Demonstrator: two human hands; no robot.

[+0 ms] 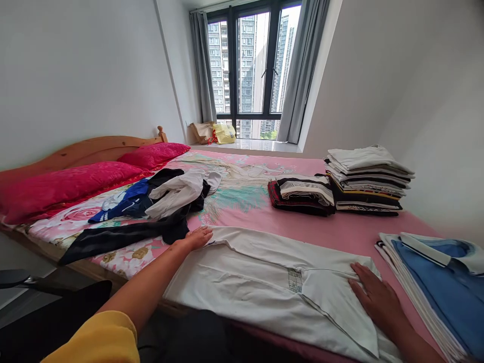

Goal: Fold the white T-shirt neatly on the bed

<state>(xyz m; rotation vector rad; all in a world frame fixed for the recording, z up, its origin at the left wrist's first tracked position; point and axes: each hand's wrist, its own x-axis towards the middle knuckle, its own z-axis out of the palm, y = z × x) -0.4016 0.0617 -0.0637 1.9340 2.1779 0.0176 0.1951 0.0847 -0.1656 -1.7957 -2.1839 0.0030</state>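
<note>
A white T-shirt (260, 272) lies spread lengthwise along the near edge of the bed, with one side folded over and a small printed patch at its middle. My left hand (199, 237) rests on its far left corner, fingers stretched out over the cloth. On the right end of the shirt, my right hand (374, 295) lies with its fingers apart. Left of the shirt is a loose heap of clothes, with a white garment (181, 187), a black garment (132, 234) and a blue garment (132, 196).
A tall stack of folded clothes (368, 181) stands at the right, beside a lower folded pile (302, 194). A folded blue shirt (442, 277) tops another pile at the near right. Red pillows (83, 186) lie by the wooden headboard (94, 148). Bags (225, 133) sit on the windowsill.
</note>
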